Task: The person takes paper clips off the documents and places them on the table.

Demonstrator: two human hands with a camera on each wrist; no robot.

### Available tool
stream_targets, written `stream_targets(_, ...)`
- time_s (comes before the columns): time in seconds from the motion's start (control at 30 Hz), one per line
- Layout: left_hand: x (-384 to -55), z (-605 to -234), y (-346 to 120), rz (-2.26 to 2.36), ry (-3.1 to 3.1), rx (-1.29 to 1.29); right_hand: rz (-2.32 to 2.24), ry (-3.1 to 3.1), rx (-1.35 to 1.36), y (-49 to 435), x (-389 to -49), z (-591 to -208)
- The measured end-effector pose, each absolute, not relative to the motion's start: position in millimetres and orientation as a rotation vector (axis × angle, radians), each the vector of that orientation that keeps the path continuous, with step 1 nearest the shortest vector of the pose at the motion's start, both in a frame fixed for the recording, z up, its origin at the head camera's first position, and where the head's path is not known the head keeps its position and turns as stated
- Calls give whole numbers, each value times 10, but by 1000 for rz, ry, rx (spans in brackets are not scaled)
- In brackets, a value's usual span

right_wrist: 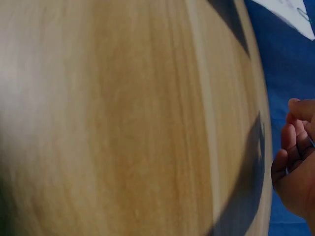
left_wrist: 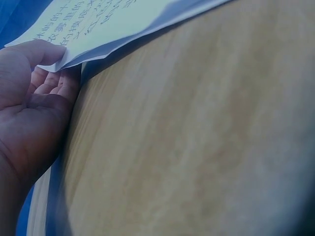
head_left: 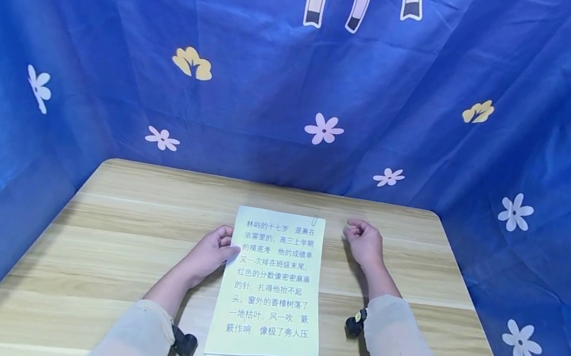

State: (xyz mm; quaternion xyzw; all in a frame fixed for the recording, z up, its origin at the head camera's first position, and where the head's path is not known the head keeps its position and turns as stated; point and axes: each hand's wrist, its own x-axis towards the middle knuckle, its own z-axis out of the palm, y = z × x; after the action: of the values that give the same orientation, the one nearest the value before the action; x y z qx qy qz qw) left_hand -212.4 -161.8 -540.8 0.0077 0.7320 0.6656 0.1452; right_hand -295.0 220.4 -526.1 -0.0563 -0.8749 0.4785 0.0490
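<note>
pinching the left edge of the pale-yellow paper stack (head_left: 271, 290), the left hand (head_left: 207, 255) sets its thumb on the top sheet and its fingers beneath; the stack lies on the wood-grain table (head_left: 114, 251) between both hands, its face bearing lines of chinese characters; a paper clip (head_left: 315, 221) sits at its far right corner; the right hand (head_left: 363, 248) is near that corner, apart from the stack, fingers curled inward, thumb tip close to the index finger; whether it pinches anything cannot be told; a blue curtain (head_left: 255, 87) with white flowers stands behind.
</note>
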Motion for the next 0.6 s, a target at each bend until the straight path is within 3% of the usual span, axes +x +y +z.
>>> stream_targets(0.6, -2124, -5425, -1607, 1930, 2104, 11, 1253, -2924, -152, 2287, -3006, -5373)
